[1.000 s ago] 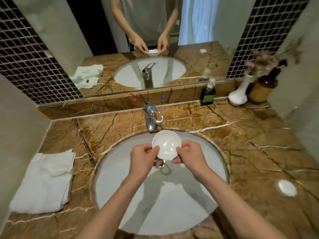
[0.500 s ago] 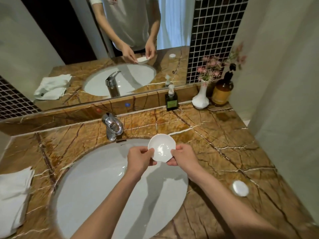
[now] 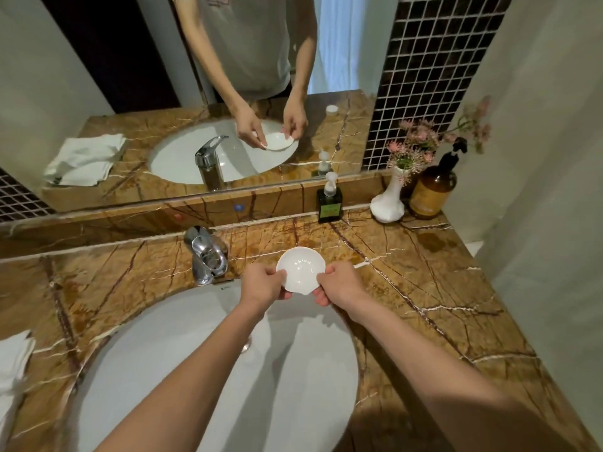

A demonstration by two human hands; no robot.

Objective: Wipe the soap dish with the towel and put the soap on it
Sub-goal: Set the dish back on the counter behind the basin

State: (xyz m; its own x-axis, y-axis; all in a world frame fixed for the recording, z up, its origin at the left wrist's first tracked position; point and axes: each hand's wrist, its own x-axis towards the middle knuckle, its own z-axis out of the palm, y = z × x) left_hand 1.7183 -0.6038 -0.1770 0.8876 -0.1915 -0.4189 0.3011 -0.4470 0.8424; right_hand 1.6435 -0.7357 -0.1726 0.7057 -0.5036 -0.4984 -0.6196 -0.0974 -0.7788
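Both forearms reach forward over the white oval basin (image 3: 182, 370), the left hand (image 3: 261, 287) and right hand (image 3: 339, 287) each pinching opposite rims of the glossy white shell-shaped ceramic soap dish (image 3: 300, 270), face up between the grips, above the veined brown marble worktop (image 3: 424, 288). A folded white towel (image 3: 13, 363) lies far left.

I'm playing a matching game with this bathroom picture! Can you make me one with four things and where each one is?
Things:
1. soap dish
2. towel
3. faucet
4. white vase

Places:
A. far left edge of the counter
B. back right corner, next to the brown bottle
C. held between the left hand and right hand
D. behind the sink, in the middle

Pairs: 1-C, 2-A, 3-D, 4-B
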